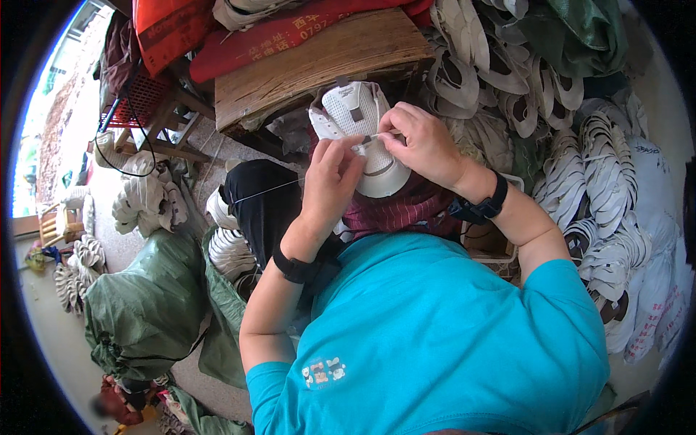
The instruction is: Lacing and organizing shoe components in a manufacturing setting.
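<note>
A white shoe upper (386, 177) with perforated panels lies over my lap, its rounded toe toward me and its tongue facing away. My left hand (332, 177) is closed at the upper's left side. From it a thin pale thread (267, 191) runs out to the left across a black cloth. At the opposite side, my right hand (424, 141) is closed in a pinch, its fingertips almost meeting the left ones over the upper's opening. What the right fingertips grip is too small to make out. Both wrists wear black bands.
A worn wooden table (319, 61) stands just beyond the upper, with a red bag (272, 36) on it. Bundles of white shoe uppers (587, 174) are heaped at the right. A green sack (156, 290) sits on the floor at the left, near a wooden stool (170, 130).
</note>
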